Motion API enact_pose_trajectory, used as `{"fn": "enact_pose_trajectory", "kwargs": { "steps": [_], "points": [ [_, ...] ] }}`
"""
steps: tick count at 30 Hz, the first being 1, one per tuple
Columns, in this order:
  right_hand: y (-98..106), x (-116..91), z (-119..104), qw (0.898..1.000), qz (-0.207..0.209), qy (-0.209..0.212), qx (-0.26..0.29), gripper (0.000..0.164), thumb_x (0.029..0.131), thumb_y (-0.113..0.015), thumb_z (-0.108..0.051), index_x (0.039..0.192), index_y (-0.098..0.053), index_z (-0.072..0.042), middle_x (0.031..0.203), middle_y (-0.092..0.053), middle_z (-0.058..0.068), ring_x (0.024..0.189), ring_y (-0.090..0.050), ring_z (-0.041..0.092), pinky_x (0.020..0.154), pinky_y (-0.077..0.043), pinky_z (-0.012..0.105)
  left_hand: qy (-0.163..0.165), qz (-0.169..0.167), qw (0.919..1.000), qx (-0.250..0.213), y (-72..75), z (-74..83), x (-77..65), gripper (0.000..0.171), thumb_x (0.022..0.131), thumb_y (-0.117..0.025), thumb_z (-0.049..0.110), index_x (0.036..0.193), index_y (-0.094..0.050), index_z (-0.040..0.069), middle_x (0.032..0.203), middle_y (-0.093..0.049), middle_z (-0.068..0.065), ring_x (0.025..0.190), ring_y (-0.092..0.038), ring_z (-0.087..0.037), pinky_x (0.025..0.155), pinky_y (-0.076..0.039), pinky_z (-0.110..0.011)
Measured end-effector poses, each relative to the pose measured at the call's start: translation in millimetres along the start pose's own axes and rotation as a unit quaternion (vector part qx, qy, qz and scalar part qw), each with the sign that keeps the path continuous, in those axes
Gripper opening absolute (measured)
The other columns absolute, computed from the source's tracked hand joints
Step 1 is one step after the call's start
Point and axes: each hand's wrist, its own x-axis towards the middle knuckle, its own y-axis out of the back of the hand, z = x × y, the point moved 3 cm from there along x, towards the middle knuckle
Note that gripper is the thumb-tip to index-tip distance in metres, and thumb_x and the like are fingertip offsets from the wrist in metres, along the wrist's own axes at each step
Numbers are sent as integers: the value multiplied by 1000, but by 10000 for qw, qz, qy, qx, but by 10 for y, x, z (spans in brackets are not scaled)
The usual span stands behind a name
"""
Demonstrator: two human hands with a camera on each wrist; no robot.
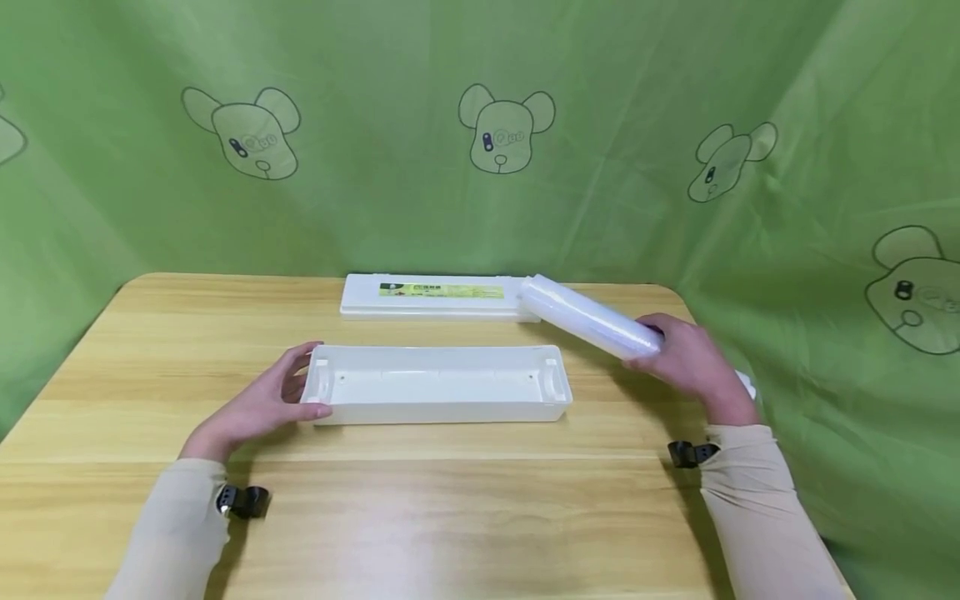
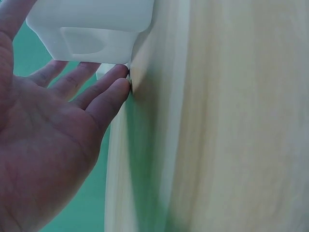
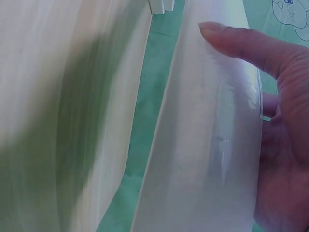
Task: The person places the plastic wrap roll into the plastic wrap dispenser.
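Observation:
A long white plastic box [image 1: 450, 413], its top uncovered, lies across the wooden table. My left hand [image 1: 258, 404] holds the box's left end, thumb at the front wall and fingers round toward the back. The left wrist view shows the fingers under and beside the box's end wall [image 2: 96, 17]. A roll of clear plastic wrap [image 1: 588, 318] is in my right hand [image 1: 690, 358], tilted in the air to the right of the box. In the right wrist view, the thumb [image 3: 231, 41] lies across the roll [image 3: 207, 125]; the other fingers are mostly hidden behind it.
A long white lid [image 1: 360, 292] with a yellow-green label [image 1: 442, 291] lies at the table's back edge, its right end partly behind the roll. Green cloth [image 1: 615, 100] with bear-head drawings hangs behind and beside the wooden table [image 1: 420, 517].

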Motion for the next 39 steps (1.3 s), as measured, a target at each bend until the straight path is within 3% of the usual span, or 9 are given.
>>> {"fn": "enact_pose_trajectory", "kwargs": {
  "steps": [22,39],
  "points": [
    [-9,74,-238,9987,-383,251,216,66,75,-86,-27,129,-59,0,115,-64,20,97,-59,34,84,-47,50,33,-42,10000,-64,4,-6,1,103,84,-80,24,157,-9,11,158,-16,-25,141,-22,-47,113,-25,-56],
    [48,98,-431,9989,-266,382,77,64,74,-86,-26,128,-61,-2,114,-65,18,97,-59,33,84,-48,51,47,-26,10000,-71,-1,5,-11,104,84,-80,24,157,-8,10,158,-14,-27,141,-21,-48,113,-23,-56]
  ]
}}
